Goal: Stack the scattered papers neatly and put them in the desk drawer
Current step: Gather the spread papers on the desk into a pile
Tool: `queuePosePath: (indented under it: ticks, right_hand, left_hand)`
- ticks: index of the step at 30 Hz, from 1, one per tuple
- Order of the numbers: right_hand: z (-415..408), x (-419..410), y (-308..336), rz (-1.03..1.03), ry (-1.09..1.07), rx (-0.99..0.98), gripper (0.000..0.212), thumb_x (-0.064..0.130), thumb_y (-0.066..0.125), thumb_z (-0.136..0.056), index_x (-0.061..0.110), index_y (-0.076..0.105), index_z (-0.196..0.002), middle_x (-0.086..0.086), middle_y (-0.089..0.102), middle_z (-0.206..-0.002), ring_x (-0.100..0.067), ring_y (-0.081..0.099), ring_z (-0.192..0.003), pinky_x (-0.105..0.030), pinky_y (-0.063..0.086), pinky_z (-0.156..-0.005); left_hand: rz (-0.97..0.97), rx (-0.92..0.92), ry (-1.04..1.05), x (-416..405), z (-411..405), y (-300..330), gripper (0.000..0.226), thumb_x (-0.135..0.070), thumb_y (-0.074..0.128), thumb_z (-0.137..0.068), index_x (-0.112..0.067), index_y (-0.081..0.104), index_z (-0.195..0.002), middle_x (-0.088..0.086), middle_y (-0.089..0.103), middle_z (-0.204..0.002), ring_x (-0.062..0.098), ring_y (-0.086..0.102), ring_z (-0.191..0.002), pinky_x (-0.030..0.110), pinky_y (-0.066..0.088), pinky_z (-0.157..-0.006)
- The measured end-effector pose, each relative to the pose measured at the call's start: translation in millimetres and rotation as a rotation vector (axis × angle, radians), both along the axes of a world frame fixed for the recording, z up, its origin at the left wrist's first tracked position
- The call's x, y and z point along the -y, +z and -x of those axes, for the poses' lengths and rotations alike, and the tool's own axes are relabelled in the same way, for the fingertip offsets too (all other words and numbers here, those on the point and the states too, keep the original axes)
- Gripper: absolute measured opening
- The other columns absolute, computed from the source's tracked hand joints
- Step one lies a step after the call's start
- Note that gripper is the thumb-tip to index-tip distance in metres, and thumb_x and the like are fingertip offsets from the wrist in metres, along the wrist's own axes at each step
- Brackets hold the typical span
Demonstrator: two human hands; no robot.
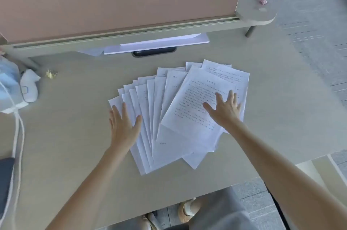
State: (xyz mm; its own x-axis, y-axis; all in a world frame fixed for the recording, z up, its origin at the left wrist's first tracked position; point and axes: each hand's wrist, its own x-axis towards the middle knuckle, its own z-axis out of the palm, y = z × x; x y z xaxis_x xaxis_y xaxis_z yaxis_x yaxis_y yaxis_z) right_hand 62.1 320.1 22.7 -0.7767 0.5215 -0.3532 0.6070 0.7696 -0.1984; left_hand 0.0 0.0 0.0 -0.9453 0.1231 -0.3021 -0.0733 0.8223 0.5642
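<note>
The papers (169,109) lie fanned out and overlapping in the middle of the bench (75,136), not yet squared into a stack. The left hand (124,124) presses flat with fingers spread on the fan's left edge, and the right hand (225,109) rests flat and spread on the printed top sheet; neither grips anything.

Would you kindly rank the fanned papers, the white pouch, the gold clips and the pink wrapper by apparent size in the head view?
1. Papers, by far the largest.
2. White pouch.
3. Gold clips and pink wrapper: they look alike, and the wrapper lies farther away, so no ranking.
</note>
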Motion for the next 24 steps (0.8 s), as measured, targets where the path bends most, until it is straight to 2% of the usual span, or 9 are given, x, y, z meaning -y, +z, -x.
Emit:
queuePosePath:
  ticks: [2, 4, 6, 9, 14, 16, 20, 22, 24]
  right_hand:
    - [-1, -7, -14, -0.075, -0.093, 0.006, 0.088, 0.080, 0.026, -0.087, 0.028, 0.017, -0.158, -0.025, -0.008, -0.166, -0.041, -0.011, -0.154, -0.066, -0.002, -0.118]
    - [-2, -13, -30, -0.113, -0.117, 0.003, 0.091, 0.084, 0.019, -0.084, 0.032, 0.012, -0.158, -0.024, -0.009, -0.166, -0.042, -0.013, -0.153, -0.070, -0.004, -0.115]
    - [-5, -12, -49, -0.123, -0.111, -0.035, 0.090, 0.084, 0.015, -0.082, 0.035, 0.009, -0.157, -0.022, -0.008, -0.165, -0.040, -0.014, -0.152, -0.071, -0.005, -0.113]
    - [-7, -9, -65, -0.158, -0.088, -0.139, 0.085, 0.083, 0.014, -0.082, 0.037, 0.011, -0.154, -0.022, -0.003, -0.163, -0.039, -0.015, -0.151, -0.069, -0.010, -0.112]
    - [-12, 2, -74, -0.212, 0.035, -0.228, 0.083, 0.083, 0.009, -0.081, 0.038, 0.019, -0.151, -0.024, 0.006, -0.162, -0.041, -0.007, -0.150, -0.065, -0.007, -0.114]
    - [-15, 12, -74, -0.204, 0.076, -0.223, 0.085, 0.083, 0.008, -0.081, 0.038, 0.017, -0.152, -0.025, 0.002, -0.164, -0.042, -0.009, -0.151, -0.065, -0.009, -0.114]
    - [-25, 32, -67, -0.141, 0.162, -0.227, 0.084, 0.083, 0.010, -0.080, 0.039, 0.021, -0.150, -0.023, 0.005, -0.164, -0.040, -0.005, -0.151, -0.060, -0.003, -0.116]
    - [-30, 30, -60, -0.057, 0.129, -0.275, 0.084, 0.084, 0.017, -0.081, 0.037, 0.026, -0.151, -0.024, 0.004, -0.165, -0.038, -0.003, -0.152, -0.055, 0.003, -0.120]
    - [-34, 20, -56, -0.020, 0.067, -0.307, 0.085, 0.083, 0.022, -0.084, 0.032, 0.027, -0.152, -0.027, 0.006, -0.164, -0.040, 0.002, -0.152, -0.051, 0.006, -0.121]
  left_hand:
    - [0.050, -0.059, -0.001, 0, 3, -14, 0.073, -0.050, 0.034, -0.100, -0.018, 0.003, -0.158, 0.022, -0.011, -0.165, 0.035, -0.014, -0.152, 0.048, -0.004, -0.122]
    - [0.102, -0.143, -0.035, -2, 9, -30, 0.071, -0.054, 0.029, -0.099, -0.015, 0.011, -0.156, 0.027, 0.001, -0.163, 0.040, -0.005, -0.151, 0.051, 0.000, -0.120]
    - [0.186, -0.245, -0.057, -4, 10, -50, 0.071, -0.056, 0.025, -0.097, -0.012, 0.019, -0.153, 0.029, 0.011, -0.160, 0.043, 0.004, -0.149, 0.053, 0.005, -0.120]
    - [0.317, -0.335, -0.069, -4, 12, -68, 0.067, -0.050, 0.023, -0.100, -0.010, 0.021, -0.154, 0.029, 0.013, -0.160, 0.045, 0.006, -0.148, 0.053, 0.009, -0.120]
    - [0.306, -0.429, -0.073, -2, 13, -73, 0.048, -0.042, 0.023, -0.100, -0.012, 0.039, -0.134, 0.023, 0.036, -0.141, 0.040, 0.024, -0.136, 0.050, 0.022, -0.115]
    - [0.275, -0.419, -0.081, -1, 11, -69, 0.056, -0.048, 0.015, -0.093, -0.012, 0.044, -0.125, 0.020, 0.041, -0.136, 0.038, 0.027, -0.132, 0.048, 0.023, -0.114]
    - [0.143, -0.305, -0.005, -1, -1, -65, 0.073, -0.059, 0.019, -0.095, -0.013, 0.033, -0.149, 0.019, 0.022, -0.162, 0.035, 0.011, -0.150, 0.047, 0.008, -0.123]
    - [0.168, -0.322, 0.042, 1, -10, -63, 0.069, -0.062, 0.021, -0.091, -0.015, 0.040, -0.137, 0.023, 0.032, -0.152, 0.038, 0.022, -0.142, 0.050, 0.017, -0.118]
    - [0.182, -0.334, 0.097, 3, -16, -62, 0.053, -0.062, 0.022, -0.089, -0.018, 0.043, -0.110, 0.020, 0.045, -0.131, 0.034, 0.035, -0.124, 0.050, 0.025, -0.110]
